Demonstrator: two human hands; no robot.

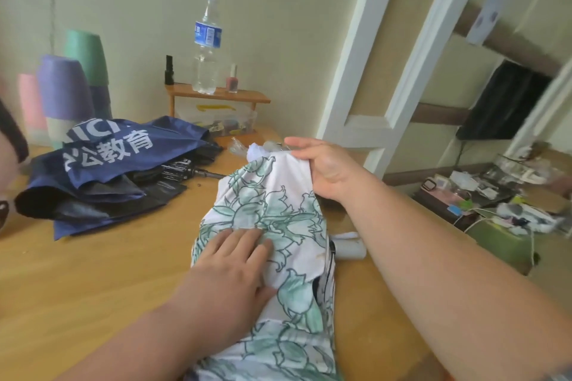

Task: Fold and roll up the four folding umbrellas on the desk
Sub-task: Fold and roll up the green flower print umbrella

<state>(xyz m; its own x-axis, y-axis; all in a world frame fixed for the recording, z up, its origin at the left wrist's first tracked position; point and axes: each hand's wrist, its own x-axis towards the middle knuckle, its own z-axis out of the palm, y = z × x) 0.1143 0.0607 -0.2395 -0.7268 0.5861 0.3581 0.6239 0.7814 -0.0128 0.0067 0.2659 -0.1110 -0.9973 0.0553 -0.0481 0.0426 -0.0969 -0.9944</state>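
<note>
Your left hand (235,269) lies flat with straight fingers on the white folding umbrella with green flower print (278,226), which rests in the middle of the wooden desk (93,272). Your right hand (322,164) pinches its far end. The dark blue umbrella with white letters (108,164) lies far left, unfolded.

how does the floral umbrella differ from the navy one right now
The floral umbrella is white with green flowers; the navy umbrella is dark blue with white lettering. The floral umbrella is being handled, left hand pressing its fabric, right hand gripping its far end; the navy umbrella lies untouched to its left. Both have loose, unrolled canopies.
</note>
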